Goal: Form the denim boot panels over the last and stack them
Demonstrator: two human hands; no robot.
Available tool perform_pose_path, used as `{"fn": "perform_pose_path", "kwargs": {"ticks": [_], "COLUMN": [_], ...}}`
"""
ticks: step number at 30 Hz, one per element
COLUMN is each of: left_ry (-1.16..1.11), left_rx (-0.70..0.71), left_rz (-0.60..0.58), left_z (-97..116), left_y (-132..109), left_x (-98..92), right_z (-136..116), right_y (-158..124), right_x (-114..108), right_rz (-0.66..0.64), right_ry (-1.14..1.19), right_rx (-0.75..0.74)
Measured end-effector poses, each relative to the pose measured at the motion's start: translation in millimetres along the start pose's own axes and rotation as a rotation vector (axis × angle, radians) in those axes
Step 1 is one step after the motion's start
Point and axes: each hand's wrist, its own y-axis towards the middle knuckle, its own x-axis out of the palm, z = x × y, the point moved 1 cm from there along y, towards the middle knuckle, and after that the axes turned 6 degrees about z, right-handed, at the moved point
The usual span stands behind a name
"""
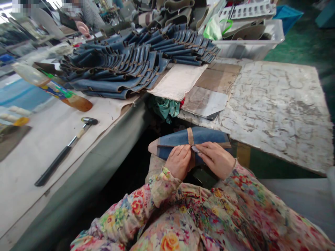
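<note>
A blue leather-like piece [170, 138] with brown trim strips and a pale tip lies across my lap, below the tables. My left hand [180, 161] has its fingers curled and pressed on the piece's middle, beside where the brown strips cross. Just to the right, my right hand [218, 160] pinches a small whitish object [195, 149] against the same crossing; its exact kind is unclear. The fingertips of both hands nearly meet there. Part of the blue piece is hidden under the hands.
On the left table are a hammer [68, 145] and a tilted bottle of amber liquid [57, 91]. Many similar blue pieces [117, 69] are piled behind. A stained board [277, 104] lies at right, with a white bin [243, 48] beyond. People are in the background.
</note>
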Motion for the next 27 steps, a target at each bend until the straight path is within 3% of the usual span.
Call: {"fn": "perform_pose_path", "kwargs": {"ticks": [10, 16, 22, 27], "left_ry": [-0.035, 0.000, 0.065, 0.065], "left_rx": [-0.044, -0.081, -0.116, -0.137], "left_rz": [-0.010, 0.062, 0.139, 0.134], "left_z": [1, -5, -15, -17], "left_y": [14, -2, -15, -20], "left_x": [-5.8, -8.7, -13.5, -15.4], "right_z": [-8, 4, -9, -16], "right_y": [12, 10, 16, 22], "right_x": [12, 9, -6, 13], "right_rz": [0.076, 0.119, 0.099, 0.045], "right_ry": [-0.272, -0.176, -0.086, -0.103], "right_rx": [0.016, -0.066, -0.181, -0.211]}}
